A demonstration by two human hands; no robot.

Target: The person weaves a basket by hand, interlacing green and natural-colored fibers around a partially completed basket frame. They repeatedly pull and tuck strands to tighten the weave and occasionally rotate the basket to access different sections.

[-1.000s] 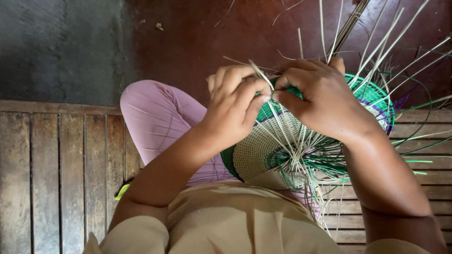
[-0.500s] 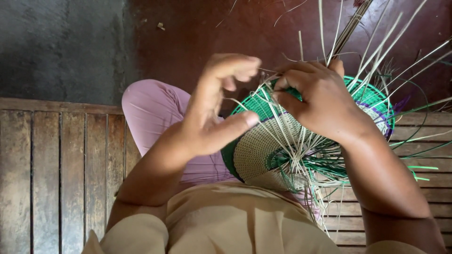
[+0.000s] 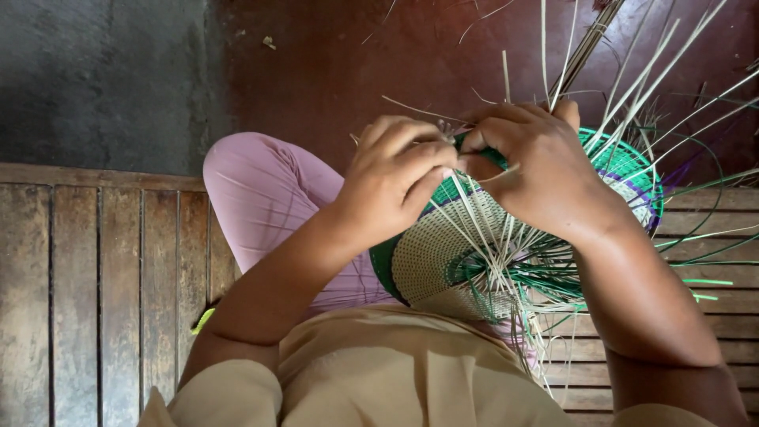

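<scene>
**Two hands closed on one half-woven basket**

Two hands, both mine, meet at the upper rim of the work. Well to the left of my left hand lies the slatted wooden floor (image 3: 95, 285), with a dark grey patch of ground (image 3: 103, 79) beyond it. Just below and left of that hand is my knee in pink trousers (image 3: 269, 205).

My left hand (image 3: 395, 178) is curled, fingers bent over the rim of the woven basket (image 3: 443, 261) and pressing on it; thumb and forefinger appear to pinch a pale strand, though I cannot tell which one.

The basket sits in my lap, beneath and between both hands, tilted so its pale woven base faces me. The base has a green edge, and green weave shows above it.

My right hand (image 3: 538, 170) is clenched over the rim directly beside the left, fingertips touching it, gripping the weave.

Loose pale and green strips (image 3: 632, 87) fan upward and rightward past my right hand, over the reddish floor (image 3: 356, 55).
</scene>
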